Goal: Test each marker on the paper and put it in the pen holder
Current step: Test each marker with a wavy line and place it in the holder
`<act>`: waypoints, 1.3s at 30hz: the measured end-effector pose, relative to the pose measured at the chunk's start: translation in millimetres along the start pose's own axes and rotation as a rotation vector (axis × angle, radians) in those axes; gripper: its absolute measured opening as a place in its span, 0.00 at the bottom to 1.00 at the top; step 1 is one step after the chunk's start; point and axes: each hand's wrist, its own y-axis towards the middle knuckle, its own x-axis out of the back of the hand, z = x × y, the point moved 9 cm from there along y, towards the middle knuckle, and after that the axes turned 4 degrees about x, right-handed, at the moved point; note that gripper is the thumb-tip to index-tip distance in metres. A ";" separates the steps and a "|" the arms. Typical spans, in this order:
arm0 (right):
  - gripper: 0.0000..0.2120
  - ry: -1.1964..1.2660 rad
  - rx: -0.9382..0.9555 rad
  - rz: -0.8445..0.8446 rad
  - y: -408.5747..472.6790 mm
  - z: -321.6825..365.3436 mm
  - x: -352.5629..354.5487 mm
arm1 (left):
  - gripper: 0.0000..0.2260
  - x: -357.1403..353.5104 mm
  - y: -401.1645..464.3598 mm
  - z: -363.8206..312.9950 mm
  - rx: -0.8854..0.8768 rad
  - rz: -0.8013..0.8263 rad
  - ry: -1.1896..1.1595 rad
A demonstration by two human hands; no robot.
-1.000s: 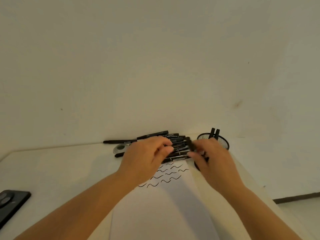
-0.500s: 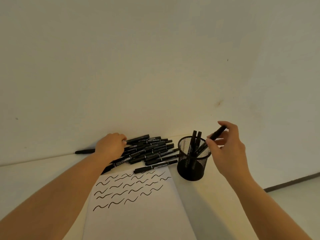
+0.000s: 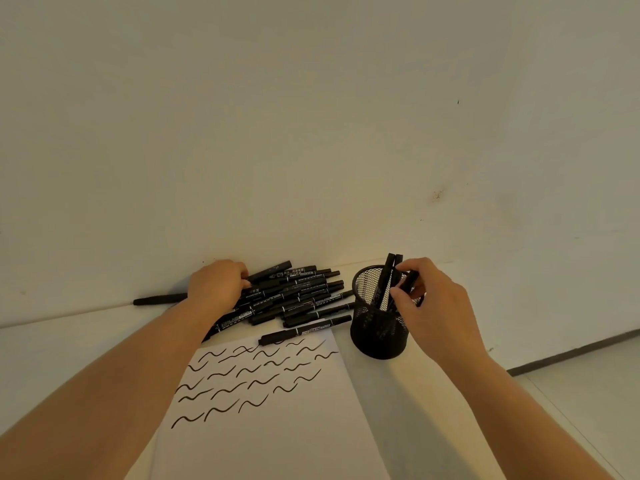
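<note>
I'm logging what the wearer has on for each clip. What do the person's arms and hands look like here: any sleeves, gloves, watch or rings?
Both forearms are bare to the frame's lower edge, with no sleeves showing. The left hand and right hand wear no gloves, and no watch, bracelet or ring is visible on either wrist or the fingers that show.

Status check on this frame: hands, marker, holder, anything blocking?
Right hand lowering a marker into the pen holder. Left hand gripping the marker pile. Paper scribbled. Nothing in the way.
</note>
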 end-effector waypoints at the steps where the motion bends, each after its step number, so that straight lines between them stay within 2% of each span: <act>1: 0.13 -0.002 0.000 -0.001 0.1 0.4 0.0 | 0.11 0.6 -0.2 -0.1 0.002 0.005 0.000; 6: 0.14 -0.023 0.017 -0.020 -0.6 6.8 6.7 | 0.12 12.2 -10.1 -1.1 -0.033 -0.065 0.023; 11: 0.17 -0.174 0.090 -0.051 -4.9 29.2 21.4 | 0.12 48.2 -41.9 -6.8 -0.075 -0.190 -0.071; 14: 0.13 -0.137 0.147 -0.143 -18.1 52.8 33.1 | 0.11 64.2 -76.4 -21.5 -0.083 -0.143 -0.239; 16: 0.10 -0.020 0.169 -0.106 -31.0 67.7 28.0 | 0.11 71.5 -106.3 -36.6 -0.114 -0.103 -0.350; 19: 0.05 0.380 0.000 0.113 -53.8 76.4 -0.6 | 0.09 78.3 -155.0 -53.5 -0.149 -0.073 -0.512; 22: 0.05 0.603 -0.116 0.201 -78.6 85.4 -23.1 | 0.08 74.4 -197.7 -63.1 -0.199 -0.042 -0.586; 26: 0.09 0.740 -0.209 0.162 -109.9 89.8 -37.6 | 0.07 62.3 -235.5 -56.7 -0.224 -0.034 -0.657; 30: 0.10 0.899 -0.455 0.086 -142.8 82.2 -54.6 | 0.08 53.8 -261.3 -33.9 -0.129 -0.148 -0.752; 32: 0.11 0.952 -0.549 0.151 -157.1 84.8 -66.7 | 0.09 50.3 -272.7 -30.9 -0.136 -0.175 -0.764; 36: 0.14 0.908 -0.573 0.440 -170.8 94.0 -81.4 | 0.10 55.7 -291.2 -39.9 -0.312 -0.220 -0.646; 39: 0.13 0.969 -0.643 0.475 -177.7 92.6 -80.0 | 0.12 62.3 -299.5 -36.6 -0.327 -0.268 -0.568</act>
